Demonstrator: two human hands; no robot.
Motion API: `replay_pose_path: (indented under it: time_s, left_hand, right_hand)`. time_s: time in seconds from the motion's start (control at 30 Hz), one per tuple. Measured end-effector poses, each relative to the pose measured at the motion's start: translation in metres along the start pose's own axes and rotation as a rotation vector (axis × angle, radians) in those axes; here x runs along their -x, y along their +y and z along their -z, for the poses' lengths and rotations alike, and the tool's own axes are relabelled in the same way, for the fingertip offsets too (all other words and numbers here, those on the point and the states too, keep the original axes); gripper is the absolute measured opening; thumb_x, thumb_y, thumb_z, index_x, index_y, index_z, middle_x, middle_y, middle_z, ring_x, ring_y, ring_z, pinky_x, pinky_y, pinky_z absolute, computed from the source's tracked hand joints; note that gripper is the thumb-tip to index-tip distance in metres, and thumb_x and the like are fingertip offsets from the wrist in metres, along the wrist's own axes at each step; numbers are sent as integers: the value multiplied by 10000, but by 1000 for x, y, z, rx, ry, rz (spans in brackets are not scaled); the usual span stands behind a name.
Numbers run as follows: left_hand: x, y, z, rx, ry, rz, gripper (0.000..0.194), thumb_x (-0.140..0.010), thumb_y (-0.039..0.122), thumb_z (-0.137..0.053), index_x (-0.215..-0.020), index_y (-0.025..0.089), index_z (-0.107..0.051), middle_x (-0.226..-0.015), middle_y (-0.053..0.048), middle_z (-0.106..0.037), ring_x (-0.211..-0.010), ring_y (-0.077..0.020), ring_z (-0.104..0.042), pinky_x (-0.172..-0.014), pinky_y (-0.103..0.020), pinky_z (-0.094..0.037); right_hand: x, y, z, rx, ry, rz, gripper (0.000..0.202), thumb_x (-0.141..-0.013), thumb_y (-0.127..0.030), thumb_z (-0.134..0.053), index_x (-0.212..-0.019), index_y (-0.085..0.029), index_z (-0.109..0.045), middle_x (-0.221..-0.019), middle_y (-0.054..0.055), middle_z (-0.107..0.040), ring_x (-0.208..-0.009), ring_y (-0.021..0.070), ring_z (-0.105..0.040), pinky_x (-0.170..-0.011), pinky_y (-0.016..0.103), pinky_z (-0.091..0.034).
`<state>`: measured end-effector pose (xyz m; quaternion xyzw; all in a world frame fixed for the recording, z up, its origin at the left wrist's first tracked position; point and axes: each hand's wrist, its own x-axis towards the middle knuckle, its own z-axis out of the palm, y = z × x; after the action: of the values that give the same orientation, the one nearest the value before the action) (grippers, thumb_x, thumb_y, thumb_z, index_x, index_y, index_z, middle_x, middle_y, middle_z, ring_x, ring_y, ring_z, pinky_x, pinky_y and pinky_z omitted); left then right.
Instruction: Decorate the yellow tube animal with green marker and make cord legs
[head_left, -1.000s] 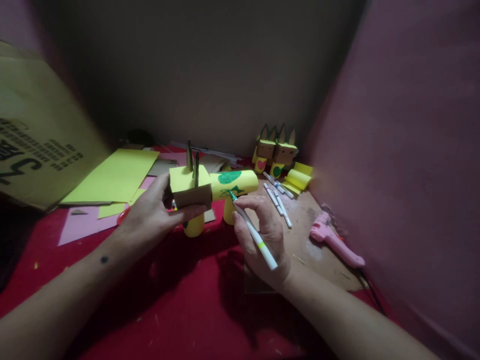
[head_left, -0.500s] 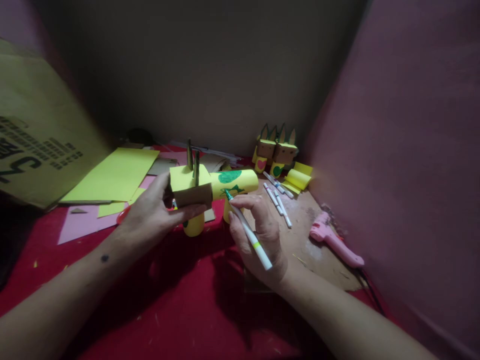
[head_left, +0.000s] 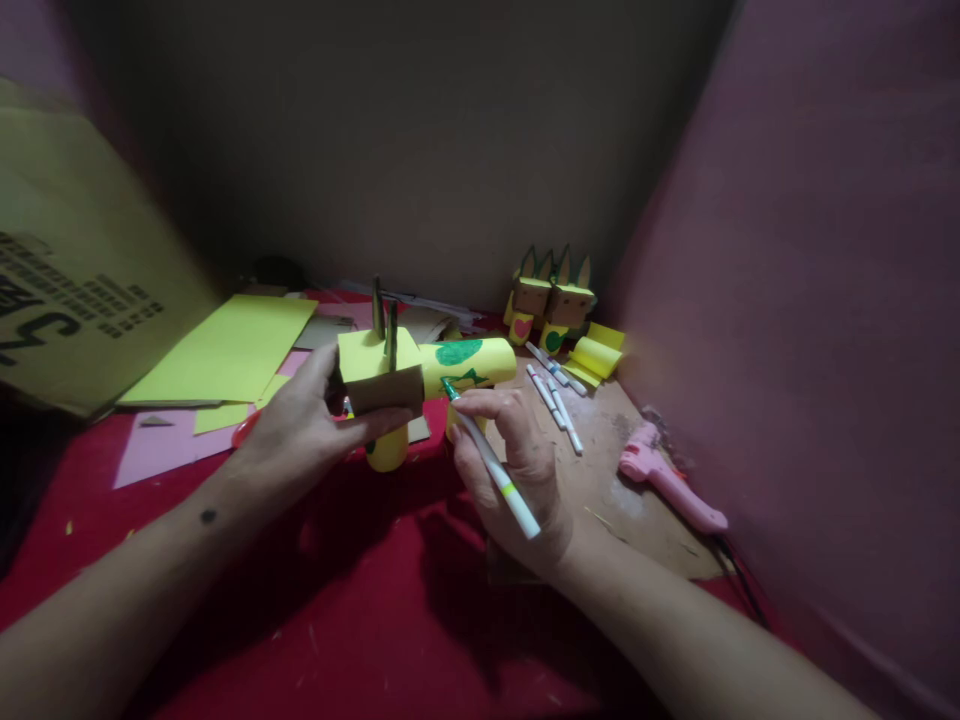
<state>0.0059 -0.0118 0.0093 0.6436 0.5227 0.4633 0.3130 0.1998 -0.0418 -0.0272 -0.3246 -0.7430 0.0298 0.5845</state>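
My left hand point(head_left: 315, 405) grips the box-shaped head of a yellow paper-and-cardboard animal figure point(head_left: 495, 358), its thumb along the brown front face. Two pointed cardboard ears stand up from the head, and a tube body with green patches reaches to the right. Short yellow tube legs hang below. In my right hand point(head_left: 517, 470) is a green marker point(head_left: 495, 475), held like a pen. Its green tip touches the side of the tube body beside a green outlined mark.
Several capped markers point(head_left: 555, 400) and a pink glue gun point(head_left: 667, 475) lie on a cardboard sheet point(head_left: 600, 520) at right. Behind them stand two similar figures point(head_left: 555, 300) near rolled yellow paper point(head_left: 598, 355). Yellow sheets point(head_left: 225, 350) and a printed carton point(head_left: 90, 250) are at left.
The marker tip has shifted slightly left along the tube body, my right hand moving with it. My left hand and the figure stay almost where they were.
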Motion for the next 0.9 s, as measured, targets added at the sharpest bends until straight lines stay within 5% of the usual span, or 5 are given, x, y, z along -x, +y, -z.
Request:
replay_pose_path:
  time_s: [0.9]
  left_hand:
    - [0, -2, 1, -10, -5, 5, 647, -597, 398, -805, -1167, 191, -580, -1015, -66, -689, -855, -250, -629, -717, -339, -499]
  right_hand:
    - [1, -1, 4, 13, 9, -39, 186, -925, -109, -545, -1051, -241, -582, -957, 40, -680, -875, 201, -622, -816, 393, -541]
